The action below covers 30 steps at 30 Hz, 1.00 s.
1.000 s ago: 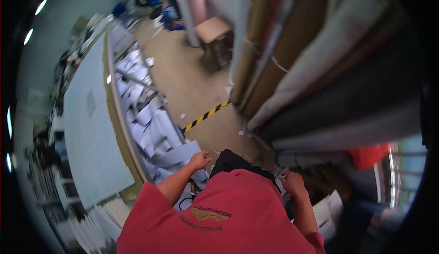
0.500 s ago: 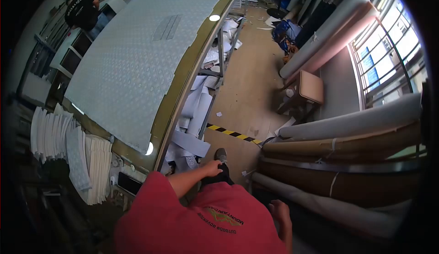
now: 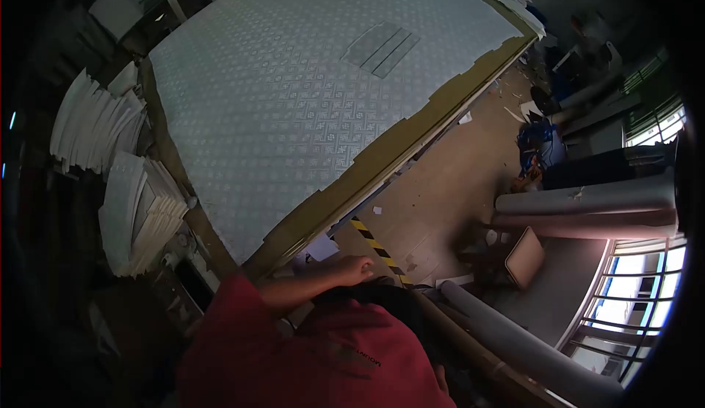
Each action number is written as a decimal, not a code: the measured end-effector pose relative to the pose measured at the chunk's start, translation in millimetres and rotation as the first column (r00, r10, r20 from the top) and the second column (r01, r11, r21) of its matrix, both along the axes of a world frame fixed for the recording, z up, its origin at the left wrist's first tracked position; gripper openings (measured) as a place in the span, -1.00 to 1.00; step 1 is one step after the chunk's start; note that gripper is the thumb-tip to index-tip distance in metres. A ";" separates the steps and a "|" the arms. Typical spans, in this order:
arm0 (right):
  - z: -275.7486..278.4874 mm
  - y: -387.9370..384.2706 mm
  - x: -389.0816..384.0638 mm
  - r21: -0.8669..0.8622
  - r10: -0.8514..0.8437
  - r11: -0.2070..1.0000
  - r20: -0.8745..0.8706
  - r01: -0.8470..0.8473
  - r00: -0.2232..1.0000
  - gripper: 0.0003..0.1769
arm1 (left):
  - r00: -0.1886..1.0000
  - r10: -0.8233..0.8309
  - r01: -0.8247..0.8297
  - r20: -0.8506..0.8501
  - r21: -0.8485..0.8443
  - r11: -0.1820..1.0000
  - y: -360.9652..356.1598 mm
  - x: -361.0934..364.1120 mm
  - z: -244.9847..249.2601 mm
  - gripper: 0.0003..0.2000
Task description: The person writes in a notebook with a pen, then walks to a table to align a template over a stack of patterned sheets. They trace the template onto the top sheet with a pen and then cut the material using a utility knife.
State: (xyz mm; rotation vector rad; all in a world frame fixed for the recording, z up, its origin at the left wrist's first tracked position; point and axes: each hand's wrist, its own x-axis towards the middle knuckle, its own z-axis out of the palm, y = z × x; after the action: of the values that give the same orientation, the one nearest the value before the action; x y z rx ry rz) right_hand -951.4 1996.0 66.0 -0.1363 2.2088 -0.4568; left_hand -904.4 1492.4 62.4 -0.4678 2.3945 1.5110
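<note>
My left hand hangs in front of my body near the table's lower corner, fingers curled in, with nothing visible in it. Only a sliver of my right hand shows beside the red shirt; its fingers are hidden. A large pale patterned sheet covers most of the table. Outlined pieces with long strips lie on the sheet's upper part.
Stacks of pale cut pieces stand along the table's left edge. Yellow-black tape marks the floor. Right of it are a brown-topped stool, material rolls, a long grey roll and a barred window.
The view has turned, bringing the table nearer the middle and tilting the aisle to the right. My right hand has mostly dropped out of sight. The other person is out of view.
</note>
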 end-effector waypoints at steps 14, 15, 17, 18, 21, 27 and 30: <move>-101.4 -122.7 -511.0 0.165 0.870 -0.062 -0.475 -0.984 -0.134 -0.64 | 0.785 0.613 -0.616 0.082 0.011 0.788 41.3 -40.1 61.6 -0.53; -107.4 -140.5 -524.4 0.161 0.860 -0.100 -0.482 -0.982 -0.167 -0.64 | 0.738 0.675 -0.675 -0.014 0.027 0.738 40.4 -43.1 69.1 -0.55; -113.0 -179.5 -551.1 -0.103 0.677 0.525 -0.551 -0.845 0.487 -0.72 | 0.694 0.720 -0.720 -0.023 -0.026 0.693 39.1 -49.8 110.8 -0.58; -90.5 -191.3 -561.9 -0.099 0.690 0.497 -0.558 -0.862 0.462 -0.72 | 0.677 0.735 -0.735 -0.022 -0.069 0.675 37.3 -51.9 128.9 -0.60; -7.9 -318.5 -483.8 -0.319 0.492 0.789 -0.184 -0.525 0.851 -0.72 | 0.564 0.785 -0.823 -0.256 -0.087 0.562 27.8 -46.9 127.4 -0.66; 102.3 -456.5 -373.7 -0.642 0.150 0.633 -0.447 -0.432 0.882 -0.78 | 0.086 0.834 -0.970 -0.545 0.144 0.194 -18.4 -26.7 172.9 -0.74; 138.4 -495.3 -352.8 -0.545 0.219 0.527 -0.654 -0.652 0.724 -0.82 | 0.030 0.822 -0.987 -0.569 0.113 0.115 -39.4 -1.1 178.8 -0.75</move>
State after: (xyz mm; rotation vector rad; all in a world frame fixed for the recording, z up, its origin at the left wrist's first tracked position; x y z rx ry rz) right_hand -1304.2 1500.7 204.4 -1.4373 2.1857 -1.1188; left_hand -905.5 1452.9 241.1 -2.5255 2.8068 1.7201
